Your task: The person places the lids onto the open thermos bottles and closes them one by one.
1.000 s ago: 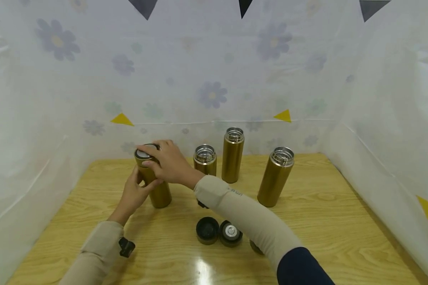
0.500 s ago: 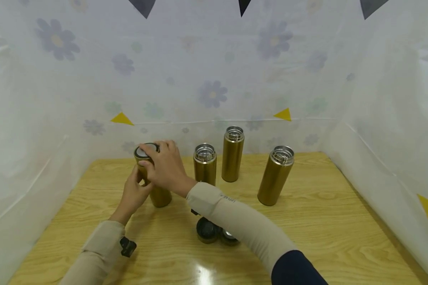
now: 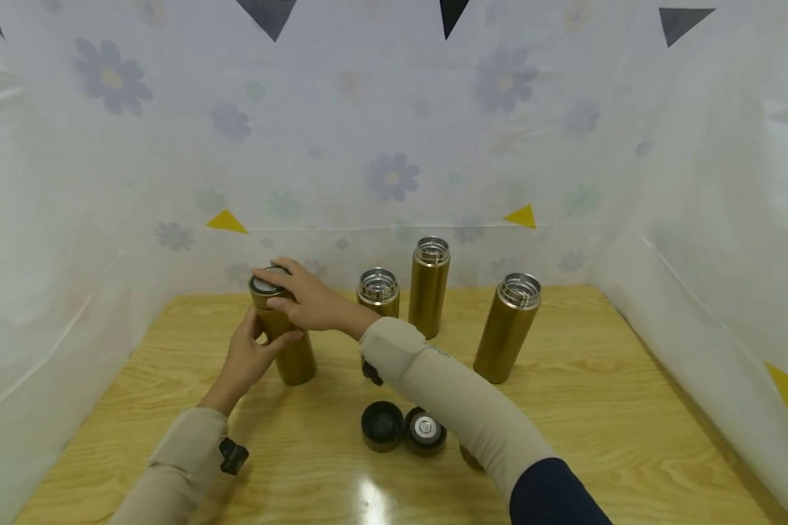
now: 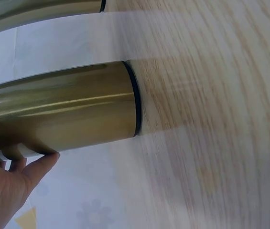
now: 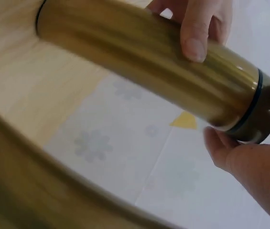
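A gold thermos bottle (image 3: pixel 298 362) stands on the left part of the table, its dark-rimmed lid (image 3: pixel 260 297) on top. My left hand (image 3: pixel 246 357) holds the bottle's body, thumb on the near side. From above, my right hand (image 3: pixel 315 297) grips the lid. In the right wrist view, the right fingers and thumb lie around the lid (image 5: pixel 256 124), and the left thumb presses on the bottle (image 5: pixel 135 57). The left wrist view has the bottle's lower body (image 4: pixel 91 107), its base on the wood; the left hand (image 4: pixel 3 193) is partly cut off there.
Lidless gold bottles stand in the middle (image 3: pixel 378 292), behind it (image 3: pixel 429 292) and at the right (image 3: pixel 505 335). Two loose lids, one dark (image 3: pixel 382 426) and one with a silver centre (image 3: pixel 425 430), lie in front. My right sleeve half hides another (image 3: pixel 470 457).
My right hand turned on the lid, its wrist dropping toward me, then turned back to roughly its first pose. The left hand and the bottle stayed in place.
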Motion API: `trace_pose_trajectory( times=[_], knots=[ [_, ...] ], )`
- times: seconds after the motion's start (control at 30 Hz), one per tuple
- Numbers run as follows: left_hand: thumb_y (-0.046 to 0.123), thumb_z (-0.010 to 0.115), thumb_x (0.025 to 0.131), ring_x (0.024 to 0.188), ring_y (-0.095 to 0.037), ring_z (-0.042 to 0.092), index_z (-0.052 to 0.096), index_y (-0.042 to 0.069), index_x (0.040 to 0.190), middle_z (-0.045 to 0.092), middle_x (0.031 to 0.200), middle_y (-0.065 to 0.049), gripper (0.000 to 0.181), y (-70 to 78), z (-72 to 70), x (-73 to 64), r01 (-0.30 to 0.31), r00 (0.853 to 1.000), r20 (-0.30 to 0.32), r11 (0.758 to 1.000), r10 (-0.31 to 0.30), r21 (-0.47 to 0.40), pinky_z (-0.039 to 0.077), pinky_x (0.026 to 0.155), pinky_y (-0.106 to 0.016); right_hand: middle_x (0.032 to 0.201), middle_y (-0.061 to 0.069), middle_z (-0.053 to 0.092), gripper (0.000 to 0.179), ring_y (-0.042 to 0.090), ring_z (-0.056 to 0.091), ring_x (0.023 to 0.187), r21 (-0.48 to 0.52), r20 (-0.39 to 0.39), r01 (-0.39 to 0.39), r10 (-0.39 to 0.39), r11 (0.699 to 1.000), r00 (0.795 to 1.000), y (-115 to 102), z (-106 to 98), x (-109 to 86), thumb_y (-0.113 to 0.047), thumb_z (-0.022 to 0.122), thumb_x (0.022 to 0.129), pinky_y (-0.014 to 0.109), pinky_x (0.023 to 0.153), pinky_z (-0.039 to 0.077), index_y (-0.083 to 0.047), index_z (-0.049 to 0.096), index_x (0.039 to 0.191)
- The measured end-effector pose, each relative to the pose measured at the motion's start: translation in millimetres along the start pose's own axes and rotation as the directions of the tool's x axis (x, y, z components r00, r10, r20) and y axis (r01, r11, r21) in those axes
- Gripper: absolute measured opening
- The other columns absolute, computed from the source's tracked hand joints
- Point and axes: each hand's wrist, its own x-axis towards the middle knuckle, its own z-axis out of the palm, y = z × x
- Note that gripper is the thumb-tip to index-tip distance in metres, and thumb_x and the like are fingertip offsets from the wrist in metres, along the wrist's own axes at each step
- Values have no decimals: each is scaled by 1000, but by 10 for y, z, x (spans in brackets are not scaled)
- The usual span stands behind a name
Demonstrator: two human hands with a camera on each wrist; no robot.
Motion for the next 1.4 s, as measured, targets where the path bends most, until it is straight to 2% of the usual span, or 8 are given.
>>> trace_pose_trajectory(
  times=[0.07,0.13,0.33,0.5,0.63,1.1,1.27,1.4],
  knots=[
    [26,68,90,127,-34,46,25,23,151,44,142,-13,75,-2,9,-6,-1,1000,0,1000,1,-5,41,100,-60,154,13,21,53,23,35,136,32,16,1,-2,999,1000,17,-20,-4,-20,45,102,30,107,39,-20,28,152],
    [27,68,90,128,-35,45,23,23,151,43,142,-13,76,5,17,-12,9,1000,2,1000,-9,-1,41,100,-60,152,13,25,53,22,38,133,13,4,3,-3,1000,1000,25,-12,-11,-21,46,102,28,105,40,-20,29,152],
    [28,68,90,131,-39,40,20,20,152,38,146,-16,78,28,40,-15,48,999,-9,999,-48,19,39,101,-60,149,13,32,52,22,44,128,-78,-91,-21,14,997,996,-12,65,-18,-21,49,101,28,103,42,-18,34,150],
    [22,67,91,132,-41,39,18,13,153,36,146,-21,80,56,41,-15,51,998,-37,997,-50,51,40,102,-57,146,13,37,51,25,47,126,-187,-163,-56,25,981,986,-73,126,9,-22,50,100,35,103,44,-18,36,149],
    [17,67,91,131,-41,41,19,10,152,38,145,-22,78,97,55,-23,73,995,-68,996,-69,58,41,102,-56,147,11,37,51,26,45,128,-204,-189,-110,71,973,979,-128,152,8,-23,51,100,43,102,43,-20,36,149],
    [13,66,91,127,-41,45,29,3,146,45,139,-25,67,116,97,-13,77,991,-118,991,-64,106,43,99,-57,148,8,36,51,24,42,131,-190,-206,-155,114,970,972,-157,169,-18,-24,50,101,44,102,40,-23,35,150],
    [13,66,91,128,-42,44,26,4,148,43,140,-25,70,122,91,-20,64,993,-110,993,-53,102,42,99,-58,148,9,35,51,24,42,130,-201,-179,-142,106,969,978,-151,154,-17,-24,48,101,41,104,40,-22,33,151],
    [14,66,92,129,-42,42,22,8,151,40,143,-23,74,115,84,-26,64,994,-90,994,-56,87,41,101,-58,149,10,32,52,25,41,130,-172,-150,-127,101,977,984,-145,135,-33,-24,46,102,38,106,40,-21,31,151]
  ],
)
